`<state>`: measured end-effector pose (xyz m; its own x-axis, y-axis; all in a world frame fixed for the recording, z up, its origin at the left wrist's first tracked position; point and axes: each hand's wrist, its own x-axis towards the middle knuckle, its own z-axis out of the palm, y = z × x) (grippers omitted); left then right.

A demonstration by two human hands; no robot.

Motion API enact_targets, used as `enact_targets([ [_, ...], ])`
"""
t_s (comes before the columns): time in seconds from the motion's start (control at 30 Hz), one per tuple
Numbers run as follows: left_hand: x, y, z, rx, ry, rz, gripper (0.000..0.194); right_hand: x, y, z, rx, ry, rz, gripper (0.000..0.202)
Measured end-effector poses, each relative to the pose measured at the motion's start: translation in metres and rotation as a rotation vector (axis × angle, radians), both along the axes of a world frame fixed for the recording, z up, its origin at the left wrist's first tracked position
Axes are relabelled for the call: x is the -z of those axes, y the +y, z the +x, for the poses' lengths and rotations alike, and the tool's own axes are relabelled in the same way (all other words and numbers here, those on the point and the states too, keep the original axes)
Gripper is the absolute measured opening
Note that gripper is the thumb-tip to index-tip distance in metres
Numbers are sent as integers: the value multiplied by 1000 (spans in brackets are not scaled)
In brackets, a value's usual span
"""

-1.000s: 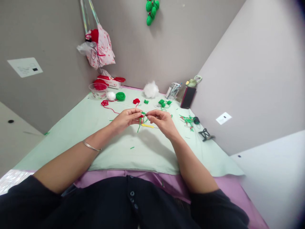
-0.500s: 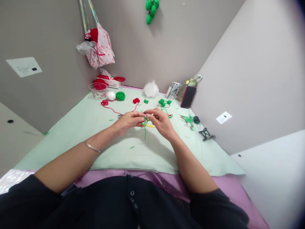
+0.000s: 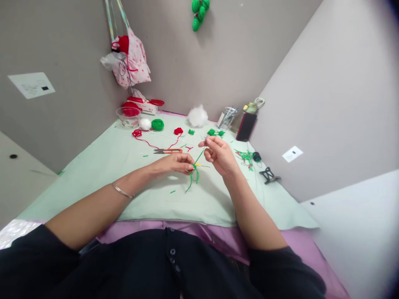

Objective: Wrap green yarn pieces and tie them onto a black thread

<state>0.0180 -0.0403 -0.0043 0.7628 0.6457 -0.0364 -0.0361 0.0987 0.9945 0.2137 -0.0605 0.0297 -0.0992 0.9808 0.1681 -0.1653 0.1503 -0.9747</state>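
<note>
The green strand [image 3: 200, 156] is drawn straight between the two hands, its long axis slanting up from the left fingertips toward the far right corner of the worktop [image 3: 193, 209]. It rises from a small red-and-green piece [image 3: 191, 170] at the left fingertips, around mid-width of the worktop and well in from the near edge. Loose green loops [image 3: 198, 176] and a tail droop from this piece toward the near edge; which way the piece itself faces is hidden by the fingers.

The left hand [image 3: 171, 163] comes in from the near left, back upward, fingers pointing right, thumb pressed to them around the piece. The right hand [image 3: 222, 155], reaching in from the near right, sits higher and farther out, thumb and forefinger pinched on the strand's upper end, the remaining fingers curled; whether they also grip a needle is too small to tell.

Between the hands, a yellow-handled hook [image 3: 198, 165] points its thin shaft toward the right edge. Beyond the left hand, orange-handled snips [image 3: 168, 151] lie with blades toward the left edge.
</note>
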Motion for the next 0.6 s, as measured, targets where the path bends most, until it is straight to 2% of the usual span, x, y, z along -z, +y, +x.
enact_targets([
  [0.07,3,1,0,27,-8,-14,30,-1,-1,0,-143,-10,-101,37],
  [0.13,5,3,0,58,7,-8,30,1,1,1,-185,-1,-159,37],
  [0.17,5,3,0,67,19,-7,30,2,3,3,-140,24,-158,37],
  [0.23,6,3,-1,72,45,-15,29,5,12,13,49,103,-94,35],
  [0.3,5,3,-1,95,71,-31,28,8,21,27,262,181,27,33],
  [0.37,4,2,-2,126,82,-48,28,10,30,40,404,226,138,32],
  [0.47,3,2,-4,115,46,-74,26,10,34,49,443,220,162,29],
  [0.6,2,6,-7,64,-26,-112,25,13,30,37,327,-32,61,26],
])
